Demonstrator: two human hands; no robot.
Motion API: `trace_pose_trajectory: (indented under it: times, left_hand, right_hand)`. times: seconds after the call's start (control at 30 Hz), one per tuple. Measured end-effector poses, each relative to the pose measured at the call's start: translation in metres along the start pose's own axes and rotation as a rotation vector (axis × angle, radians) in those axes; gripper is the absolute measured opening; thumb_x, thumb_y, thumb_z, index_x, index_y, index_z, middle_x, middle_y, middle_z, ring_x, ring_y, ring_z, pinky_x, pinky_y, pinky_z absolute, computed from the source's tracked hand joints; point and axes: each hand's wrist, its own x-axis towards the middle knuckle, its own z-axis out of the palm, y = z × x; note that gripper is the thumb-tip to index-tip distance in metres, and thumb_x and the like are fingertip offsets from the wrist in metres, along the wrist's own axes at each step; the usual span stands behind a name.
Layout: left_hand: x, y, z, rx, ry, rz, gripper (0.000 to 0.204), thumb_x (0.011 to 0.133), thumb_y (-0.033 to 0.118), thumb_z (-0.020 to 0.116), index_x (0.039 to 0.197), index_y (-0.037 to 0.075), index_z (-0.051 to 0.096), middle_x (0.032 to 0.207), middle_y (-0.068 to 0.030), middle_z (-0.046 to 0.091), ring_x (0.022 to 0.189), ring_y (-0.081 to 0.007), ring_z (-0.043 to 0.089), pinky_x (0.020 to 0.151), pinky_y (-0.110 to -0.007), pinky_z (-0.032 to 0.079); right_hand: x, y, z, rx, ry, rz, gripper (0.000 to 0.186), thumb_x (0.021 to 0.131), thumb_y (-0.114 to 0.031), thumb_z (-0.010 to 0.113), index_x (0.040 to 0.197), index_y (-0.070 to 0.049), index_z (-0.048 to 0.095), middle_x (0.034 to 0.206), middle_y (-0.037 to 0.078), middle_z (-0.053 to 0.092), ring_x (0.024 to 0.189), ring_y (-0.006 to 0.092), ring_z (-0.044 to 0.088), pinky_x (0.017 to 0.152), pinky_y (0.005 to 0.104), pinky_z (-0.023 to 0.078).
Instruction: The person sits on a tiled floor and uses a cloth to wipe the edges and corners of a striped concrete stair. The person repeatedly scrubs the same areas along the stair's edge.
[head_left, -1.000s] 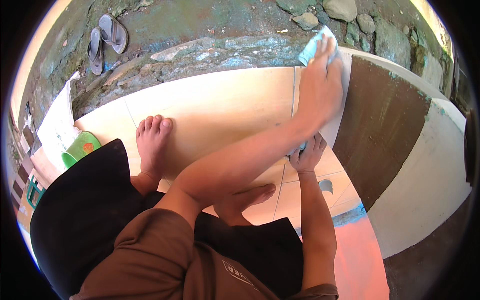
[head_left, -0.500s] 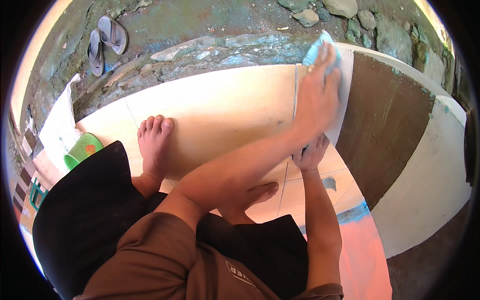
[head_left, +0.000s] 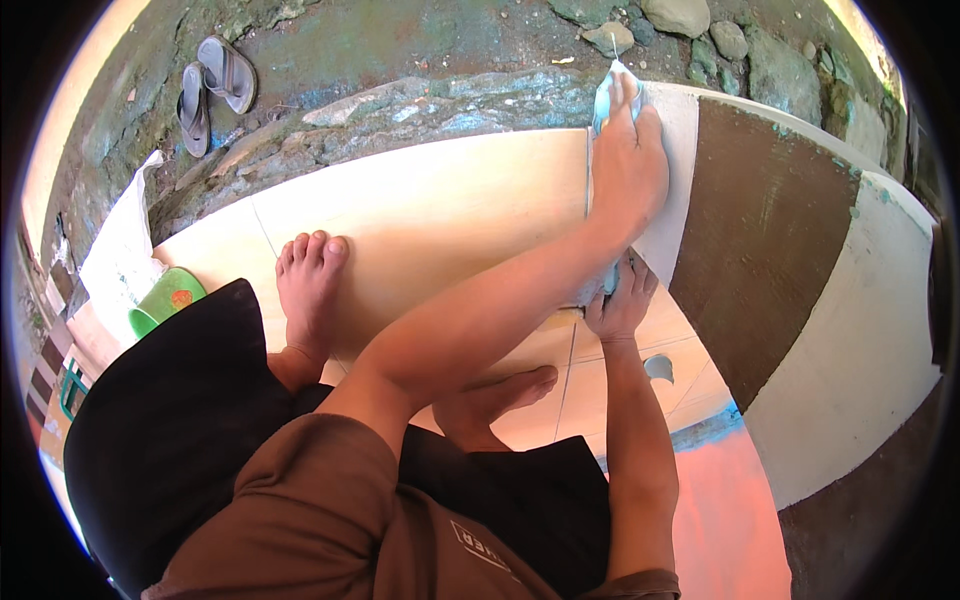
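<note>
My left hand (head_left: 630,175) reaches across to the upper right, its fingers wrapped on a pale blue cloth (head_left: 604,95) at the meeting of the cream tiled floor (head_left: 440,200) and a white band of the painted wall (head_left: 665,200). My right hand (head_left: 622,300) is lower, beside the base of the wall, fingers curled on something bluish, partly hidden behind my left forearm. My bare feet (head_left: 310,280) rest on the tiles.
Beyond the tiles lie rough mossy concrete (head_left: 420,50), grey rocks (head_left: 676,12) and grey flip-flops (head_left: 228,75). At left are a white sack (head_left: 118,255) and a green slipper (head_left: 165,300). Brown and white painted stripes (head_left: 765,240) curve along the right; a pink surface (head_left: 725,510) lies below.
My left hand has shifted a little left with the cloth, which now sits nearer the tile joint. My right hand stays low by the wall, with more of the bluish thing showing than half a second ago.
</note>
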Motion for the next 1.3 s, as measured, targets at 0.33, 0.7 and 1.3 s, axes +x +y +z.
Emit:
trace_pose_trajectory:
  times: [0.33,0.7,1.3]
  left_hand:
    - [0.016,0.0,-0.002,-0.003,-0.028,-0.051,0.059,0.102,0.024,0.04,0.155,-0.001,0.03,0.151,-0.0287,0.043,0.141,-0.0432,0.041,0.115,-0.037,0.031]
    - [0.0,-0.005,0.005,0.043,0.051,-0.01,0.061,0.104,0.028,0.039,0.154,-0.004,0.029,0.155,-0.0286,0.037,0.141,-0.0463,0.039,0.118,-0.042,0.027]
    - [0.009,-0.01,0.005,0.128,0.089,0.197,0.055,0.104,0.02,0.041,0.151,-0.008,0.035,0.159,-0.0299,0.029,0.15,-0.0439,0.022,0.123,-0.045,0.016]
  right_hand:
    - [-0.013,0.002,-0.001,0.02,-0.062,0.04,0.068,0.082,-0.039,0.055,0.137,0.001,0.052,0.128,0.025,0.059,0.121,0.0443,0.056,0.097,0.0514,0.049]
    - [-0.005,-0.003,-0.002,0.042,-0.062,0.04,0.064,0.087,-0.043,0.053,0.133,0.001,0.054,0.124,0.023,0.062,0.112,0.0445,0.06,0.091,0.0502,0.051]
    - [-0.006,0.004,-0.003,-0.085,-0.001,-0.06,0.068,0.086,-0.05,0.057,0.132,0.0,0.055,0.122,0.023,0.063,0.111,0.0424,0.061,0.097,0.0503,0.045]
